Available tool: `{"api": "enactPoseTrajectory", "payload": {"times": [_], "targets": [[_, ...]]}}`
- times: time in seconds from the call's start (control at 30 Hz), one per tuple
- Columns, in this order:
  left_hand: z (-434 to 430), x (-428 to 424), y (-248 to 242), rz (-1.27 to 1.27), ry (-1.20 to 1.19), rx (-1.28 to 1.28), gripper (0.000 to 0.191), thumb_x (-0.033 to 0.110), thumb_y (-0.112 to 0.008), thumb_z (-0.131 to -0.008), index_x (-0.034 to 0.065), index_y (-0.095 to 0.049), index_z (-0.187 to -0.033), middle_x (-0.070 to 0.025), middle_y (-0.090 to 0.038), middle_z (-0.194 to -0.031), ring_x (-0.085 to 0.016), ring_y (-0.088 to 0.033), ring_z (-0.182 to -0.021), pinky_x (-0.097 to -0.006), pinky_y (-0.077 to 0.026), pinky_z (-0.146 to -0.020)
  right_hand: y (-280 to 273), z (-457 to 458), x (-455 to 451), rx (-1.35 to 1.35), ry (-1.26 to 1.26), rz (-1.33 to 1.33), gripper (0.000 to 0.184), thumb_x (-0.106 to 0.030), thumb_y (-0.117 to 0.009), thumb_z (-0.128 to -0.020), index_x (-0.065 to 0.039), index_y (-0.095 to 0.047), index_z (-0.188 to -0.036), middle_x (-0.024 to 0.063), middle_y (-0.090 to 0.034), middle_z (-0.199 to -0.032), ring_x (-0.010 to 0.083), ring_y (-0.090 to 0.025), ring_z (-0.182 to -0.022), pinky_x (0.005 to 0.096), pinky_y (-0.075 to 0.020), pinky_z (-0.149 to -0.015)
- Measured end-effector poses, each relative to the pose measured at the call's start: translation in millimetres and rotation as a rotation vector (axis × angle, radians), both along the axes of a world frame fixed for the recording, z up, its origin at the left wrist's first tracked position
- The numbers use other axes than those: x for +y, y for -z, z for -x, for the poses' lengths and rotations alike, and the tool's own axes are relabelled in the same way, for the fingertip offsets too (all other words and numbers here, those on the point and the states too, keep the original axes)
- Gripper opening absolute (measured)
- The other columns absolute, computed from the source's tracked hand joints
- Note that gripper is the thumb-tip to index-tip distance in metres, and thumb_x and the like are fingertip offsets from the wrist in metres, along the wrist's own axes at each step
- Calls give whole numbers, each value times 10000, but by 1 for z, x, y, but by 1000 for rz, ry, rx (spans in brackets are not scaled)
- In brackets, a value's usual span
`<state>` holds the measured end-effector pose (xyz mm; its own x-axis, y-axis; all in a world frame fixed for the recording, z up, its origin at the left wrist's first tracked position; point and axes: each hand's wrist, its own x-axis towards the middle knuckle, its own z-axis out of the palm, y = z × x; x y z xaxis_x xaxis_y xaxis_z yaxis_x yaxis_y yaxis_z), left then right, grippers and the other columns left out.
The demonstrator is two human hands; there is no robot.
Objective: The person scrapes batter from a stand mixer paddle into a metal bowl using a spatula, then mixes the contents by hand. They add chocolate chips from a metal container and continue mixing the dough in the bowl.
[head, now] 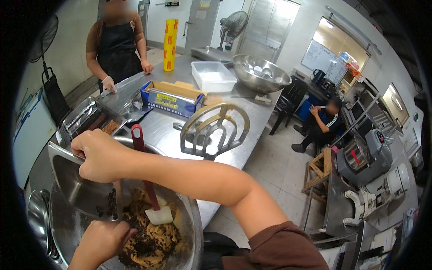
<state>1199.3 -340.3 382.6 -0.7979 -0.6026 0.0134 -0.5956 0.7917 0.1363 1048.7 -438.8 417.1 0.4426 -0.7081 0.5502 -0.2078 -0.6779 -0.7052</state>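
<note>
My right hand (pixel 101 155) grips the upper rim of a rectangular steel pan (pixel 72 179), tilted over a large steel mixing bowl (pixel 64 229). My left hand (pixel 104 241) is at the pan's lower edge, its fingers closed around that rim. Dark chips (pixel 109 204) lie at the pan's edge and over the tan dough (pixel 158 236) in the bowl. A spatula with a red handle and white blade (pixel 160 215) stands in the bowl, leaning on the dough. Behind my right forearm, a metal mixer paddle (pixel 216 131) smeared with dough stands upright.
The steel table (pixel 236 145) carries an aluminum foil box (pixel 172 99), a plastic tub (pixel 214 79), a steel bowl of small metal items (pixel 261 76), a knife (pixel 258 98) and a foil-lined tray (pixel 92 118). A person (pixel 118 50) stands across; another (pixel 322 121) sits at right.
</note>
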Motion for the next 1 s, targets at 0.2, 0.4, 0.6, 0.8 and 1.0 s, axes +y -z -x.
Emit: {"api": "enactPoseTrajectory", "payload": {"times": [0.2,0.4,0.6,0.8,1.0], "targets": [[2,4,0,-98,12,39,252,230,-661,-753,49,-524,-643,-111,-555,-573,-297,-562,-529,-379,-450,-491,2,0,3,101,-50,4,113,-22,-551,-541,55,-528,-621,237,-529,-601,394,-541,-591,405,-408,-538],[-6,-1,0,-268,6,-126,227,293,-631,-770,74,-589,-728,-119,-577,-595,-315,-579,-566,-396,-469,-518,2,1,5,133,-127,-20,142,-28,-556,-533,48,-564,-653,231,-551,-622,392,-560,-620,401,-438,-570],[-19,-7,11,-534,-199,-617,240,330,-551,-819,124,-637,-905,-153,-630,-810,-318,-613,-769,-406,-485,-689,2,6,9,229,-196,72,187,-42,-564,-532,32,-601,-699,210,-583,-656,378,-579,-653,401,-459,-606],[-20,-2,6,-555,-215,-400,255,316,-535,-823,122,-628,-960,-158,-628,-840,-326,-609,-793,-406,-483,-712,-6,5,17,404,-348,66,214,-54,-570,-543,16,-621,-739,206,-602,-689,366,-593,-680,407,-462,-621],[-20,-2,5,-562,-221,-532,266,323,-524,-828,118,-627,-961,-165,-626,-823,-330,-609,-779,-409,-481,-707,-7,7,22,489,-360,77,243,-46,-564,-554,2,-636,-780,200,-619,-725,360,-602,-712,408,-471,-648]]}}
